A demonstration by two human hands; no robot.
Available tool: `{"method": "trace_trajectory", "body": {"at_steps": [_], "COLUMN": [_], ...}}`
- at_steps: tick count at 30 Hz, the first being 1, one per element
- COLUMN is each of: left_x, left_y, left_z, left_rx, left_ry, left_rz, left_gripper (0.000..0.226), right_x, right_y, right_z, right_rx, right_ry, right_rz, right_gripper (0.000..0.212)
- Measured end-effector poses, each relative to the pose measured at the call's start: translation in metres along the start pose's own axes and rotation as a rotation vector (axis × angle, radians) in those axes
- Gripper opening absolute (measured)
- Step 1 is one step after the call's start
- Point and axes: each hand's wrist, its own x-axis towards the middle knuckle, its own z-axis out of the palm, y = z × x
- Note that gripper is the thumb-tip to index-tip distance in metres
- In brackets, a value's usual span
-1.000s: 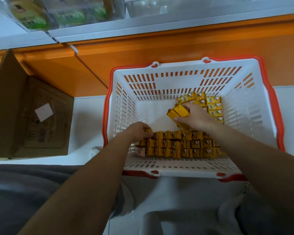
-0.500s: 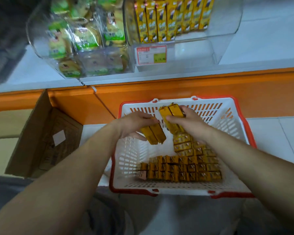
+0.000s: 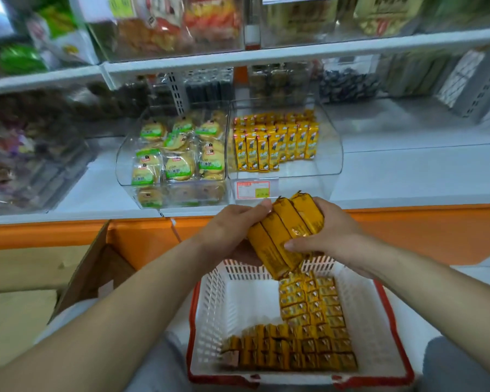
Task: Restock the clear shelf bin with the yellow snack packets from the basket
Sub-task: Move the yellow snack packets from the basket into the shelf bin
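Both hands hold one bundle of several yellow snack packets [image 3: 283, 236] above the far rim of the white basket [image 3: 207, 315] with red trim. My left hand [image 3: 232, 230] grips the bundle from the left; my right hand [image 3: 331, 236] grips it from the right, thumb on its lower end. More yellow packets [image 3: 309, 335] lie in rows in the basket. Straight ahead on the shelf, the clear bin [image 3: 303, 176] holds standing yellow packets [image 3: 275, 145] at its back, with bare floor at its front.
A second clear bin [image 3: 125, 165] of green-labelled round snacks adjoins on the left. An orange plinth [image 3: 408, 230] runs under the white shelf. An open cardboard box [image 3: 96, 273] stands left of the basket. Upper shelves carry other packaged goods.
Both hands have risen out of the basket and brought their packets together into one bundle. The view has tilted up from the basket to the shelf bins.
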Motion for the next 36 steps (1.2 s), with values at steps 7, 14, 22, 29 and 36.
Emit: {"method": "trace_trajectory", "body": {"at_steps": [7,14,22,29,36], "left_x": [0.018,0.037,0.043,0.045,0.039], "left_y": [-0.012,-0.015,-0.012,-0.012,-0.008], "left_z": [-0.008,0.007,0.011,0.007,0.009], "left_rx": [-0.159,-0.303,-0.328,-0.325,-0.341], "left_ry": [0.034,0.244,0.311,0.377,0.346], "left_rz": [0.132,0.233,0.269,0.221,0.218], "left_gripper": [0.047,0.018,0.009,0.016,0.070], "right_x": [0.015,0.030,0.037,0.034,0.028], "right_y": [0.002,0.000,-0.006,-0.017,-0.015], "right_z": [0.006,0.017,0.019,0.015,0.026], "right_rx": [0.180,0.445,0.560,0.623,0.530], "right_ry": [0.076,0.034,0.014,-0.052,-0.042], "right_rz": [0.042,0.020,0.079,0.044,0.020], "right_gripper": [0.070,0.058,0.033,0.038,0.046]}}
